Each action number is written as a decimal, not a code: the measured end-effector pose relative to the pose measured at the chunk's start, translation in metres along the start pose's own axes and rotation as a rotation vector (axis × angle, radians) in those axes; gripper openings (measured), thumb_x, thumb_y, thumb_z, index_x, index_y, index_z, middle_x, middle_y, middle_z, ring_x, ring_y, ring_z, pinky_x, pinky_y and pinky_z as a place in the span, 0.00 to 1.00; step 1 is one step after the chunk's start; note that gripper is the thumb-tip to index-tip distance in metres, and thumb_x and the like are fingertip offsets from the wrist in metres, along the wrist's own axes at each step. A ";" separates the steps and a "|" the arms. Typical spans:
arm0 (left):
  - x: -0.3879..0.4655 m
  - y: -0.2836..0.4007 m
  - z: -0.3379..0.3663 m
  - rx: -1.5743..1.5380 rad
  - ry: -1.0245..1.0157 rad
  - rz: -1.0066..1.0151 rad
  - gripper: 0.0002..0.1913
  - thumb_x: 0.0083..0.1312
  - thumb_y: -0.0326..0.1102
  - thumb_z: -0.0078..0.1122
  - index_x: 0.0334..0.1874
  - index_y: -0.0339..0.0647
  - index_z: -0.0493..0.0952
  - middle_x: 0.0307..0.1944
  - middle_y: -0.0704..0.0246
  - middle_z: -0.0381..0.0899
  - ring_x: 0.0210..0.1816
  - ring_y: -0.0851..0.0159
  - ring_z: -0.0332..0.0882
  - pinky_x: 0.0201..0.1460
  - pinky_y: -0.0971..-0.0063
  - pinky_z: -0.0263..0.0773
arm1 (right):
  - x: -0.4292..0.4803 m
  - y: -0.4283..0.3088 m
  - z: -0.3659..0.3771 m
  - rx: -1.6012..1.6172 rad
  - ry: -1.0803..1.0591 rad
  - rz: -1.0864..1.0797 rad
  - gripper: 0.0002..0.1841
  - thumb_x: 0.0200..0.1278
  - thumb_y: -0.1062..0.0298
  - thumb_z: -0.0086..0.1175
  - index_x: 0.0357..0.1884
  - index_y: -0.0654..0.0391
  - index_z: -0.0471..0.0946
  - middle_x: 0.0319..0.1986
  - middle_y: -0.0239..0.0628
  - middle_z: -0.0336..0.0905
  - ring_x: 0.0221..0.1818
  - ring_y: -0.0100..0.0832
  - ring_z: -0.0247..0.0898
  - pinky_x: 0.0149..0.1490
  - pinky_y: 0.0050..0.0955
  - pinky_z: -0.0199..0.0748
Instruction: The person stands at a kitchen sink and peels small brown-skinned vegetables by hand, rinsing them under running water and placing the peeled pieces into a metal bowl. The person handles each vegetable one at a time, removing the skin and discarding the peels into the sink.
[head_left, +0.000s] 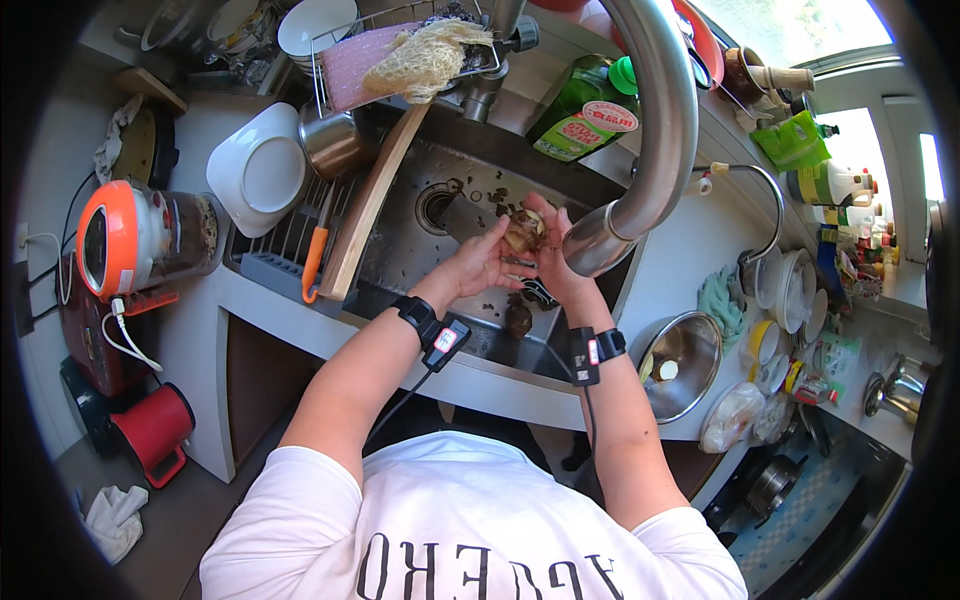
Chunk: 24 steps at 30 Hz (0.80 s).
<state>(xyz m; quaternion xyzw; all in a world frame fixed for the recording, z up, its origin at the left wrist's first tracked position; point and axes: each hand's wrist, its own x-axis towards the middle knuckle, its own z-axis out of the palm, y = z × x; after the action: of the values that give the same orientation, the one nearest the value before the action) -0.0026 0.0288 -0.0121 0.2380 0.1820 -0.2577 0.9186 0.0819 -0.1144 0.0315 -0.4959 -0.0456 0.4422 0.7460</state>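
Observation:
Above the sink (469, 169), a partly peeled brown root vegetable (525, 231), perhaps taro, rests between my two hands. My left hand (476, 259) holds its near left side, the thumb on the skin and the fingers spread beneath. On the other side my right hand (559, 251) cups it, partly hidden by the faucet (660, 150). Below my hands a wide knife blade (469, 217) lies in the sink, pointing at the drain (435, 208); its black handle (538, 292) shows under my fingers. A dark unpeeled root (518, 316) lies near the front, and brown peelings (499, 199) dot the basin.
A wooden board (375, 202) leans across the sink's left side beside an orange-handled tool (315, 255). Right of the sink, a steel bowl (694, 349) holds pale peeled pieces (665, 370). A green detergent bottle (581, 112) stands behind. A wire basket (321, 75) carries sponges.

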 end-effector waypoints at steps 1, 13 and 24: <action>0.000 0.001 -0.001 -0.020 -0.010 -0.004 0.34 0.66 0.67 0.35 0.56 0.42 0.69 0.46 0.62 0.77 0.46 0.55 0.79 0.44 0.64 0.75 | 0.000 0.001 -0.003 0.259 -0.051 0.020 0.32 0.66 0.53 0.49 0.68 0.55 0.55 0.61 0.40 0.60 0.63 0.33 0.57 0.65 0.34 0.53; 0.007 -0.015 0.038 0.199 0.192 -0.047 0.33 0.66 0.68 0.31 0.48 0.43 0.71 0.39 0.66 0.77 0.39 0.63 0.78 0.36 0.64 0.77 | -0.031 -0.007 0.045 -0.054 0.354 -0.038 0.15 0.62 0.67 0.53 0.49 0.52 0.66 0.33 0.29 0.68 0.31 0.20 0.65 0.36 0.21 0.71; -0.003 -0.016 0.031 0.474 0.268 0.035 0.22 0.68 0.51 0.48 0.52 0.40 0.66 0.44 0.66 0.73 0.39 0.68 0.76 0.36 0.72 0.77 | -0.013 0.042 -0.027 0.142 0.251 -0.048 0.28 0.67 0.43 0.44 0.56 0.56 0.67 0.45 0.37 0.74 0.47 0.33 0.72 0.52 0.32 0.70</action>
<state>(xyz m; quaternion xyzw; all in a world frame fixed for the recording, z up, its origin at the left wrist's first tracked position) -0.0076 0.0016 0.0090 0.4816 0.2323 -0.2435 0.8092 0.0622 -0.1377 -0.0103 -0.4920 0.0676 0.3609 0.7894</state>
